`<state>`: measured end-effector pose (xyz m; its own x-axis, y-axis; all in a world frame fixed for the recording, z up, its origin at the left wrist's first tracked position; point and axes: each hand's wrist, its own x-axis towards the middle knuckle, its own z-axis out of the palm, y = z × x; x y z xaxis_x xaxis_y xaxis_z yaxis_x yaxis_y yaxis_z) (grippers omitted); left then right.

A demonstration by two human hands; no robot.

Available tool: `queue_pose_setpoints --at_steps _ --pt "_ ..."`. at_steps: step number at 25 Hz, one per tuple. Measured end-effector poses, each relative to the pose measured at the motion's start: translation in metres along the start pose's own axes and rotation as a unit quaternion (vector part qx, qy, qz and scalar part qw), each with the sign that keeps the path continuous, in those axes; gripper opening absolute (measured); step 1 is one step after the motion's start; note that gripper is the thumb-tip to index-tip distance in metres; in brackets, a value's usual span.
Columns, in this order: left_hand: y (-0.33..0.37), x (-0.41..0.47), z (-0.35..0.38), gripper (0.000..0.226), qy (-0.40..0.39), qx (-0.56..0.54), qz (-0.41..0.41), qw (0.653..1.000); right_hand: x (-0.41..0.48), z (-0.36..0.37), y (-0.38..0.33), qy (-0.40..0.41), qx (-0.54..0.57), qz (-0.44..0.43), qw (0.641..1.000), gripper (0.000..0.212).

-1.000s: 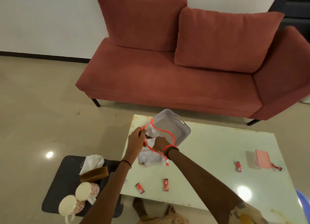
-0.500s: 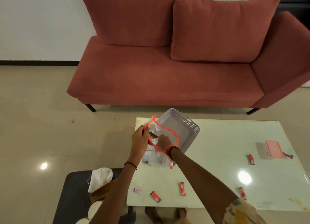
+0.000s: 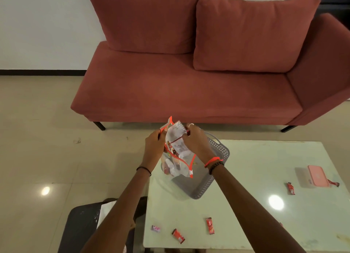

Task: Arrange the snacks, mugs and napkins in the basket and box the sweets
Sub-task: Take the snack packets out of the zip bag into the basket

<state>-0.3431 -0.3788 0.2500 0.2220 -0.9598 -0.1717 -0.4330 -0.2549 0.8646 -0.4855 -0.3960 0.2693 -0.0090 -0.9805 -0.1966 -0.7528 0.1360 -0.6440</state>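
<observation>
Pouch [image 3: 180,163]: clear zip bag with red trim, held up over the near-left part of the basket [image 3: 219,152], mouth open and facing up. More wrappers show through its side.

Left grip [image 3: 154,145]: closed on the pouch's left rim, left of the basket and above its rim.

Right grip [image 3: 195,141]: fingers curled on a pale packet [image 3: 176,134], apparently pinching its right edge.

Packet: task snack, half out of the pouch mouth. Its long axis is roughly upright, leaning a little away from the viewer. Its lower end is inside the pouch, its upper end above both grips.

Basket: grey, perforated, on the tabletop [image 3: 246,205], directly below and slightly right of the packet. Nothing can be made out in it; the pouch hides part of its floor.

Key relation (judgement): the packet must clear the pouch along its own upright axis, then travel down and right into the basket. The right grip is the nearer one and already has it. The left grip only needs to steady the pouch.

Sweets: one [image 3: 210,226], a second [image 3: 178,236] and a pink one [image 3: 155,228] lie near-side of the basket, well apart from it. Another [image 3: 290,188] lies to the basket's right.

Box [image 3: 318,176]: pink-lidded, far right of the basket, just beside that last sweet.
</observation>
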Motion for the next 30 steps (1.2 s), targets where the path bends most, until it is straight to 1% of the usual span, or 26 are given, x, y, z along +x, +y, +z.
queue_pose_setpoints --at_steps 3,6,8,10,12,14,16,18,24,26,30 --pt "-0.001 0.023 0.003 0.037 0.003 -0.001 -0.005 1.0 0.019 -0.03 0.006 0.047 0.092 0.019 0.994 0.011" --pt "-0.002 0.042 0.005 0.038 0.031 -0.006 -0.012 0.999 0.045 -0.057 0.033 0.095 0.203 0.045 0.974 0.013" --pt "-0.004 0.054 0.005 0.041 0.046 -0.006 -0.017 0.999 0.067 -0.065 0.063 0.128 0.225 0.063 0.964 0.012" --pt "-0.009 0.066 0.006 0.044 0.066 -0.01 -0.019 0.998 0.093 -0.056 0.098 0.139 0.189 0.086 0.968 0.009" --pt "-0.015 0.075 0.007 0.049 0.083 -0.002 -0.015 0.996 0.116 -0.033 0.132 0.13 0.105 0.117 0.979 0.012" --pt "-0.022 0.082 0.011 0.051 0.093 -0.006 -0.011 0.996 0.135 -0.003 0.164 0.084 0.023 0.132 0.987 0.02" --pt "-0.029 0.086 0.014 0.051 0.088 -0.024 -0.009 0.996 0.15 0.025 0.19 0.027 -0.024 0.135 0.99 0.025" --pt "-0.036 0.088 0.016 0.05 0.088 -0.05 -0.01 0.995 0.16 0.046 0.207 -0.006 -0.045 0.135 0.99 0.025" --pt "-0.055 0.085 0.014 0.044 0.104 -0.09 0.005 0.99 0.195 0.09 0.237 -0.049 -0.077 0.125 0.988 0.028" --pt "-0.059 0.084 0.015 0.041 0.104 -0.087 0.015 0.991 0.208 0.098 0.242 -0.048 -0.094 0.116 0.988 0.028" --pt "-0.058 0.084 0.019 0.042 0.097 -0.084 0.027 0.991 0.222 0.098 0.248 -0.026 -0.105 0.124 0.986 0.02"
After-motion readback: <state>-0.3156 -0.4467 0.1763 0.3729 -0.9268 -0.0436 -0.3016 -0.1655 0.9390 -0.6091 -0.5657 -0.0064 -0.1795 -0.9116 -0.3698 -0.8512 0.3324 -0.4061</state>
